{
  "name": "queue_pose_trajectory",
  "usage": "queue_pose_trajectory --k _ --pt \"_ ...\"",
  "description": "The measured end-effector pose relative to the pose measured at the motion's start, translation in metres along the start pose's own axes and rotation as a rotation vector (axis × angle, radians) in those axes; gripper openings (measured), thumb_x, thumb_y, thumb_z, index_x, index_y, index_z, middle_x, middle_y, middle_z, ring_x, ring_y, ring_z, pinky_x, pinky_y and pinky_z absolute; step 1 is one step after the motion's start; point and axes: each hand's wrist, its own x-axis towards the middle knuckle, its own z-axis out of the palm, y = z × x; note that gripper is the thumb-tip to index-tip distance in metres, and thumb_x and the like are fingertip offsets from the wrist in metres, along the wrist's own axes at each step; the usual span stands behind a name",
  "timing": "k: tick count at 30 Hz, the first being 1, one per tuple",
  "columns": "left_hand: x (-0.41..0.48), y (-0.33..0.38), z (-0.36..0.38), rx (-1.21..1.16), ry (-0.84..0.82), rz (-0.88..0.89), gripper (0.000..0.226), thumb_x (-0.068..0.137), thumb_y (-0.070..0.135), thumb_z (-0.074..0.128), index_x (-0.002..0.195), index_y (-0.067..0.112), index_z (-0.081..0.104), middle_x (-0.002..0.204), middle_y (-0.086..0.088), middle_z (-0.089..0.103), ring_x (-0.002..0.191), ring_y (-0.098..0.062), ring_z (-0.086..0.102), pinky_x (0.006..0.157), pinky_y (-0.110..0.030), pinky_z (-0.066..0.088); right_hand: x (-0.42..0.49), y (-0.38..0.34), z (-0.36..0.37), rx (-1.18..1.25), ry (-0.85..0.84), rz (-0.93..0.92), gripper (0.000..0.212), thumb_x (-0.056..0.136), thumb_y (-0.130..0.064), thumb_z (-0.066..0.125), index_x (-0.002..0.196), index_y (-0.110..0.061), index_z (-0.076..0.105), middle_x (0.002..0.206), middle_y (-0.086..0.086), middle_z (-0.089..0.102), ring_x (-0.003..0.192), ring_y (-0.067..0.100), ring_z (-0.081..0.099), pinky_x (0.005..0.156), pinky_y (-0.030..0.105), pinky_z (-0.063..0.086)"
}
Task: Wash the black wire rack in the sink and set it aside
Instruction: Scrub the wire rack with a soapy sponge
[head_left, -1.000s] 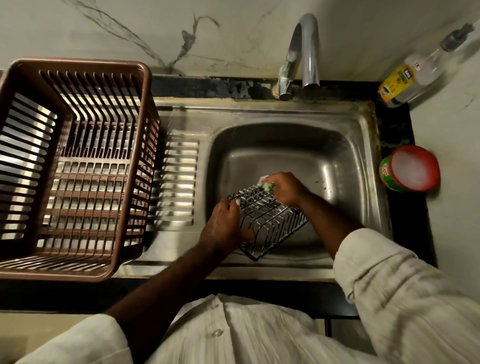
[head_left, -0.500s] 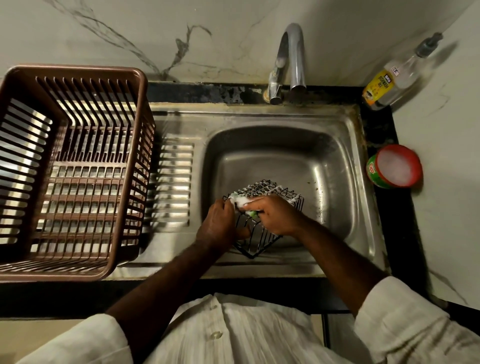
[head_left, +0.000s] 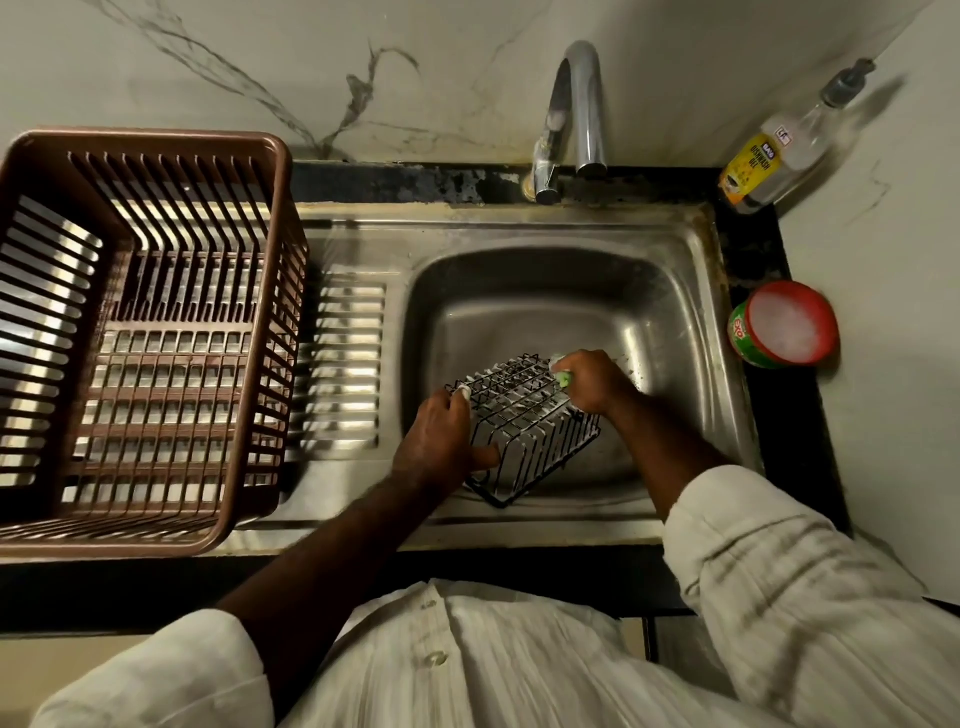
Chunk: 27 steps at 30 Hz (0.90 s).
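The black wire rack (head_left: 524, 426) sits tilted in the sink (head_left: 675, 291) between both hands: left hand (head_left: 441, 441) grips its near-left edge, right hand (head_left: 592, 382) presses a clutched green scrubber (head_left: 562, 375) against its far-right corner.

This is a home kitchen, at the washing-up spot. A stainless steel sink (head_left: 670, 322) with a ribbed draining board is set into a black surface (head_left: 795, 426) against a pale marble-veined wall. A chrome tap (head_left: 584, 114) stands behind the sink. Left of the sink, on the draining board, sits a brown slotted plastic dish basket (head_left: 145, 343). Right of the sink stand a pump bottle of dishwash gel (head_left: 779, 150) and a round tub of white dish soap (head_left: 787, 325).
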Motion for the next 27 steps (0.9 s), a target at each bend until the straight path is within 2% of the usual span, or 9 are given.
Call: queue_pose_trajectory --k 6,11,15,17,19,21,25,27 --pt "0.003 -0.001 -0.002 0.01 0.02 0.02 0.078 0.071 0.041 0.084 0.132 0.008 0.049 0.126 -0.014 0.051 0.116 -0.032 0.05 0.095 -0.04 0.047 -0.038 -0.032 0.004 0.027 0.01 -0.107 0.052 0.084 0.006 0.061 0.126 -0.023 0.068 0.134 0.012 0.064 0.117 0.028 0.064 0.1 0.037 0.053" --pt "0.001 -0.005 -0.001 -0.003 0.011 0.016 0.075 0.071 0.038 0.084 0.131 0.007 0.05 0.124 -0.015 0.051 0.116 -0.032 0.051 0.093 -0.039 0.045 -0.079 -0.071 0.01 0.063 0.034 -0.337 0.059 0.085 0.014 0.049 0.132 -0.019 0.063 0.14 0.009 0.059 0.128 0.023 0.057 0.111 0.034 0.044" --pt "0.001 -0.008 0.0 -0.025 0.026 0.043 0.076 0.067 0.033 0.085 0.129 0.004 0.053 0.118 -0.016 0.053 0.109 -0.033 0.053 0.088 -0.038 0.045 -0.098 -0.092 0.009 0.123 0.01 -0.463 0.054 0.084 0.012 0.05 0.129 -0.012 0.066 0.139 0.011 0.059 0.13 0.02 0.055 0.112 0.022 0.035" --pt "0.0 -0.009 0.001 -0.029 0.033 0.054 0.077 0.066 0.033 0.086 0.128 0.002 0.054 0.116 -0.017 0.054 0.106 -0.034 0.054 0.086 -0.038 0.045 -0.1 -0.091 0.009 0.126 -0.023 -0.496 0.051 0.085 0.01 0.052 0.129 -0.011 0.066 0.141 0.011 0.058 0.129 0.021 0.056 0.113 0.028 0.038" --pt "-0.001 -0.008 0.002 -0.024 0.044 0.061 0.077 0.067 0.034 0.087 0.129 0.001 0.053 0.117 -0.018 0.054 0.107 -0.035 0.055 0.087 -0.039 0.046 -0.094 -0.082 0.007 0.103 -0.064 -0.497 0.053 0.084 0.011 0.052 0.129 -0.013 0.065 0.143 0.009 0.057 0.128 0.021 0.056 0.112 0.033 0.043" --pt "-0.001 -0.005 0.001 -0.01 0.037 0.044 0.079 0.069 0.038 0.086 0.132 0.005 0.051 0.122 -0.017 0.053 0.112 -0.033 0.053 0.091 -0.038 0.047 -0.08 -0.066 0.005 0.065 -0.079 -0.465 0.058 0.083 0.013 0.053 0.131 -0.018 0.064 0.145 0.006 0.054 0.13 0.019 0.055 0.112 0.033 0.044" --pt "0.0 -0.003 0.0 -0.021 0.019 0.021 0.077 0.072 0.041 0.084 0.133 0.007 0.05 0.126 -0.017 0.051 0.116 -0.034 0.052 0.096 -0.037 0.044 -0.048 -0.022 0.001 -0.009 -0.028 -0.282 0.067 0.079 0.018 0.053 0.133 -0.021 0.062 0.145 0.004 0.054 0.133 0.02 0.053 0.109 0.023 0.039" --pt "0.0 -0.004 0.0 -0.017 0.019 0.015 0.077 0.073 0.042 0.083 0.132 0.007 0.049 0.126 -0.016 0.051 0.116 -0.034 0.051 0.095 -0.036 0.044 -0.034 -0.002 -0.002 -0.031 -0.012 -0.16 0.067 0.078 0.017 0.052 0.134 -0.018 0.062 0.143 0.007 0.056 0.131 0.023 0.054 0.109 0.025 0.041"
